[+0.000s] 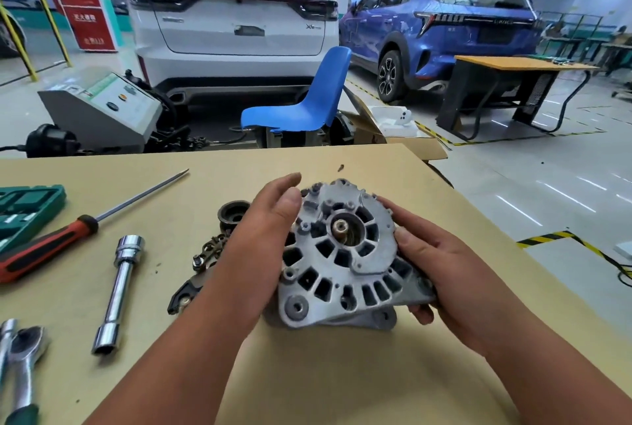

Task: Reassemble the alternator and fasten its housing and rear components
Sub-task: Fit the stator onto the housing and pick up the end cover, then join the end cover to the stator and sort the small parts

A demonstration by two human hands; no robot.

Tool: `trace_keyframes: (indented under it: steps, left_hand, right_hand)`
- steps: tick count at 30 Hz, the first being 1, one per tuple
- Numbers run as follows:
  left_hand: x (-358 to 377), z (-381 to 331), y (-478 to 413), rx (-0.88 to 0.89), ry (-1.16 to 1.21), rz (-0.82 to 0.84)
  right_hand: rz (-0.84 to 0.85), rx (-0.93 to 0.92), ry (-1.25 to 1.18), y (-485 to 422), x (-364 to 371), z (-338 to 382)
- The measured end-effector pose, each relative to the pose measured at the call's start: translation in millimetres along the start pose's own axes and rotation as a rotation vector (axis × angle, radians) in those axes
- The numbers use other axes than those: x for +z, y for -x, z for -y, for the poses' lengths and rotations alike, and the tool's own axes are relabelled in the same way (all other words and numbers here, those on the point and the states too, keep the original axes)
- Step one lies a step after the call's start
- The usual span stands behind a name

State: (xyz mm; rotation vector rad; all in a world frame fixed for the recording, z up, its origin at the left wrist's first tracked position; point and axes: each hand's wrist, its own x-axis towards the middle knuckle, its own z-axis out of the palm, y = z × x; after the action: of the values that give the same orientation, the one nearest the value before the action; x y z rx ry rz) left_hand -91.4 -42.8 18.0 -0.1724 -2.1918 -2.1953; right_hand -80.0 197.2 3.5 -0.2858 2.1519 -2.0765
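Left grip (pixel 260 247) and right grip (pixel 441 264) both clamped round the alternator (pixel 342 253), near the far edge of the desk (pixel 307 376); garage behind, white car (pixel 232 14), blue car (pixel 444 24).

You're in a car workshop: two cars (pixel 232 14) parked on marked floor, tools (pixel 118 291) across your bench (pixel 342 373).

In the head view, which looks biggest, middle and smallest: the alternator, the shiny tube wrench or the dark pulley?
1. alternator
2. tube wrench
3. pulley, though the left hand hides part of it
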Motion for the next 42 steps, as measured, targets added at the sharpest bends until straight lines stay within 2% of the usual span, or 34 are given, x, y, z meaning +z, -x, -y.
trace_keyframes:
  steps: [5,9,14,26,33,39,42]
  left_hand:
    - [-6,1,-3,-0.038,0.160,0.046]
    - [-15,11,-9,-0.095,0.262,0.048]
    - [-14,17,-14,-0.075,0.203,0.053]
    - [-8,11,-13,-0.104,0.170,-0.050]
    - [-9,5,-17,-0.148,0.148,-0.144]
    - [-10,3,-15,-0.169,0.127,-0.199]
    - [-7,3,-14,-0.115,0.046,-0.232]
  right_hand:
    - [-0.039,-0.035,0.010,5,6,3]
    - [0.008,-0.084,-0.017,9,4,3]
    - [0.015,-0.086,0.155,10,1,5]
    - [-0.115,-0.092,0.226,11,14,8]
    - [-0.273,-0.132,0.339,30,29,-8]
    - [-0.302,-0.116,0.350,35,39,-8]
    - [-0.288,-0.103,0.367,35,33,-3]
